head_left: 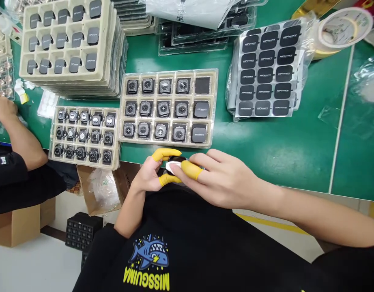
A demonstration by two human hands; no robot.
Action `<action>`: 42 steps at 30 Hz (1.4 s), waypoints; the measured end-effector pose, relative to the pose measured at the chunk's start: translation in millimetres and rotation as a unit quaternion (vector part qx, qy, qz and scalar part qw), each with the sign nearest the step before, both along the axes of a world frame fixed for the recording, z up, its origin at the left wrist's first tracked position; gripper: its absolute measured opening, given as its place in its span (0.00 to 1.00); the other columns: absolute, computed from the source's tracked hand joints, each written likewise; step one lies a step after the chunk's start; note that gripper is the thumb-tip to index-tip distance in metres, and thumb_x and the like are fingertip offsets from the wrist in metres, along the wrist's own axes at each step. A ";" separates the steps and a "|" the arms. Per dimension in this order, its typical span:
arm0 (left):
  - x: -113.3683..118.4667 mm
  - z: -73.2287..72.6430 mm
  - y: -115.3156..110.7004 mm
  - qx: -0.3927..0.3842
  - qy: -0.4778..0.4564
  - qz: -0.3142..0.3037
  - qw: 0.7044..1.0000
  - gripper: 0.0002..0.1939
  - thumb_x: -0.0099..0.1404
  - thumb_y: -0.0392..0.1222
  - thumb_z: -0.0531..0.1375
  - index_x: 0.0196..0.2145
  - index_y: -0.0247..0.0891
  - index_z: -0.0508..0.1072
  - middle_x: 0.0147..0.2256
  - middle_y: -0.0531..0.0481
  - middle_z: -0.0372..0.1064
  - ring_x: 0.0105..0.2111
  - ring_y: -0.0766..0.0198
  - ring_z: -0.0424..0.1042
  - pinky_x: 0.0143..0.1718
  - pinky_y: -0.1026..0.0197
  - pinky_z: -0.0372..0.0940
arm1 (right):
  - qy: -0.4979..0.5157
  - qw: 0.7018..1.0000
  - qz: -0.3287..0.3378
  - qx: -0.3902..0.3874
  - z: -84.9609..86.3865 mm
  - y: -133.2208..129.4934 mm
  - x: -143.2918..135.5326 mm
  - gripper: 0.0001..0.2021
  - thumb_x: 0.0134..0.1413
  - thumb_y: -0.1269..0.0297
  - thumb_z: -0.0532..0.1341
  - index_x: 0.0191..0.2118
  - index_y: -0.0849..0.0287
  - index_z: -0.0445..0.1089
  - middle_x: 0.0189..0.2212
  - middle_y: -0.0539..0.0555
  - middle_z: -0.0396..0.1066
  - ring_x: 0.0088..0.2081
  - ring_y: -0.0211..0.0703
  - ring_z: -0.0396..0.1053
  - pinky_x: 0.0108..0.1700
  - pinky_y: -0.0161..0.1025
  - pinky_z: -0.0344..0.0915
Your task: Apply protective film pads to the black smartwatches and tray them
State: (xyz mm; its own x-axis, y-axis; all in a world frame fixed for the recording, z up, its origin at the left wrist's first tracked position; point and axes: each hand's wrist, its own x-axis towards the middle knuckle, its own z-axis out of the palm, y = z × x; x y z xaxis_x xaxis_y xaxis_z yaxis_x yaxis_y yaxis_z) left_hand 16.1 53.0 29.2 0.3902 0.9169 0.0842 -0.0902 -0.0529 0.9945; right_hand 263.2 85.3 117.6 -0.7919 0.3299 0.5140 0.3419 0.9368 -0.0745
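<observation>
My left hand (pixel 148 172), with yellow finger cots on thumb and finger, grips a dark watch body (pixel 176 158) by its edges near the table's front edge. Against the watch, my right hand (pixel 225 178) presses a small white pad (pixel 172 167), possibly cloth; a yellow cot covers one of its fingers. Fingers partly hide both watch and pad. Just beyond my hands lies a tray (pixel 214 87) of watch bodies, mostly with their sensor backs up. Two of its right-hand pockets show black printed covers (pixel 201 109); the top right pocket shows only a dark lining.
A second tray (pixel 117 140) of watches sits left, before a tall tray stack (pixel 114 52). Black label sheets (pixel 264 75) and tape rolls (pixel 342 28) lie right. Clear trays (pixel 193 46) stand behind. Another person's arm (pixel 25 138) rests far left; a cardboard box (pixel 86 190) is below.
</observation>
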 end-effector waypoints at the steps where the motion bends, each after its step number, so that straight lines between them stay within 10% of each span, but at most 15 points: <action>1: -0.6 -1.6 -0.5 -0.003 -0.003 0.017 1.000 0.37 0.62 0.57 0.79 0.62 0.41 0.76 0.53 0.40 0.83 0.51 0.50 0.86 0.54 0.54 0.80 | -0.006 1.000 -0.014 0.011 -1.0 1.9 0.5 0.10 0.72 0.77 0.63 0.51 0.64 0.82 0.34 0.55 0.77 0.40 0.47 0.70 0.35 0.46 0.57; 8: -10.7 -6.4 -1.5 -0.034 -0.018 0.063 0.997 0.38 0.61 0.58 0.80 0.62 0.42 0.76 0.48 0.44 0.82 0.42 0.57 0.85 0.48 0.57 0.79 | -0.007 0.995 -0.097 0.018 -1.6 8.7 24.4 0.18 0.70 0.80 0.60 0.60 0.66 0.76 0.30 0.54 0.76 0.34 0.48 0.68 0.33 0.45 0.63; 21: -3.3 -2.4 3.4 -0.006 -0.043 0.001 0.999 0.38 0.61 0.60 0.80 0.62 0.42 0.75 0.53 0.41 0.82 0.52 0.49 0.85 0.56 0.53 0.78 | 0.012 0.998 -0.012 -0.055 -7.9 17.4 5.3 0.16 0.78 0.77 0.55 0.61 0.64 0.75 0.35 0.55 0.78 0.37 0.47 0.66 0.35 0.43 0.62; 31: -7.0 -8.7 -2.1 -0.044 -0.082 0.025 0.995 0.37 0.59 0.55 0.82 0.60 0.41 0.78 0.44 0.46 0.84 0.41 0.56 0.87 0.43 0.61 0.78 | -0.064 0.965 0.157 -0.198 5.2 38.1 23.6 0.18 0.77 0.77 0.52 0.56 0.58 0.79 0.35 0.54 0.75 0.35 0.47 0.66 0.36 0.43 0.63; 42: -8.2 -5.7 0.8 -0.032 -0.070 0.023 0.997 0.39 0.55 0.57 0.83 0.59 0.40 0.80 0.49 0.42 0.84 0.47 0.54 0.87 0.48 0.60 0.80 | 0.014 0.989 0.066 -0.134 4.8 20.8 28.5 0.18 0.75 0.76 0.60 0.65 0.62 0.70 0.36 0.54 0.78 0.36 0.48 0.69 0.35 0.45 0.66</action>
State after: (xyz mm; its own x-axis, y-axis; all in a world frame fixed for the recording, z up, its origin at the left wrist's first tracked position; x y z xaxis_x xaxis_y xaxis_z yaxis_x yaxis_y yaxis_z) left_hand 7.8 53.8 23.5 0.3357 0.9389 0.0763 -0.2280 0.0024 0.9737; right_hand 291.7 106.1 122.5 -0.8238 0.3527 0.4439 0.2133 0.9182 -0.3337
